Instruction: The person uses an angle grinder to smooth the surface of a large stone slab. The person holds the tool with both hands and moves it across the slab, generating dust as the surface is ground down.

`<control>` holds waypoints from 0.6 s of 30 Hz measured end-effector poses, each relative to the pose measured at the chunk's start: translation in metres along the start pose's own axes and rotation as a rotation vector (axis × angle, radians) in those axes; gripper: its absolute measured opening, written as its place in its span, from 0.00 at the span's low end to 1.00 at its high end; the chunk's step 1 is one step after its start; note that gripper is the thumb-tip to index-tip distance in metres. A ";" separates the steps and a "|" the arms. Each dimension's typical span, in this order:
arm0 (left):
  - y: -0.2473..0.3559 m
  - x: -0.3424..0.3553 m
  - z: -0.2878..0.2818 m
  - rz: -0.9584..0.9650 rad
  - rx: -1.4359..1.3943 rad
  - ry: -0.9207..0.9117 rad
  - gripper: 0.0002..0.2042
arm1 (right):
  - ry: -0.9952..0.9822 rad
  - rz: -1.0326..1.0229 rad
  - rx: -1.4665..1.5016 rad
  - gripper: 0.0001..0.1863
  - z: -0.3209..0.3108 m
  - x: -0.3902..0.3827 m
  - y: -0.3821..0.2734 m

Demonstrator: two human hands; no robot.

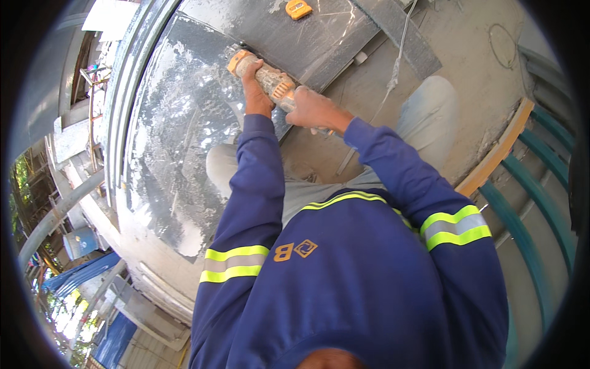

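My left hand (257, 92) is wrapped around the front half of a dusty orange-and-grey tool (269, 75), and my right hand (312, 109) is closed around its rear end. The tool slants up and left across both hands, its head over the slabs; whether it touches them I cannot tell. Below my hands, orange lettering and a diamond emblem (305, 248) mark the chest of my blue top (356, 277) (any print on the tool is too small to read). Left of my left hand spreads a dark, glossy slab (178, 111), blotched pale; beyond my fingers lies another slab (326, 46), bearing an orange tape measure (298, 8). Right of my right hand, a pale cord (402, 46) crosses the dusty floor (476, 71), with teal slats (534, 184) farther out.
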State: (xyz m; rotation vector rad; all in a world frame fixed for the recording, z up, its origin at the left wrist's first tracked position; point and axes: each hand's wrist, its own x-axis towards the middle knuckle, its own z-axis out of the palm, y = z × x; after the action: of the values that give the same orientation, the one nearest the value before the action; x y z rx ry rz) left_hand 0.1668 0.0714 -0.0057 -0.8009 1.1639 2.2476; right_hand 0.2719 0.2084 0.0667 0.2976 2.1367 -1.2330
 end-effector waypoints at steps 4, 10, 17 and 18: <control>-0.005 -0.019 0.010 -0.021 0.008 0.042 0.18 | 0.017 0.037 -0.035 0.32 0.001 -0.017 -0.002; -0.008 -0.018 0.004 -0.045 0.036 0.033 0.25 | 0.044 0.023 -0.056 0.32 0.002 -0.022 0.002; -0.002 -0.002 0.000 -0.039 0.028 0.016 0.22 | 0.034 -0.015 -0.029 0.33 -0.001 -0.007 0.001; -0.001 -0.002 0.002 -0.043 0.022 0.020 0.21 | 0.023 -0.007 -0.023 0.33 -0.002 -0.008 0.001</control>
State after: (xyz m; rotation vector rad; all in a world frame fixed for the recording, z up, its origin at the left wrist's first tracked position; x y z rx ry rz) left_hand 0.1687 0.0734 -0.0037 -0.8339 1.1673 2.1926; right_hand 0.2777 0.2115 0.0720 0.2965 2.1720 -1.2136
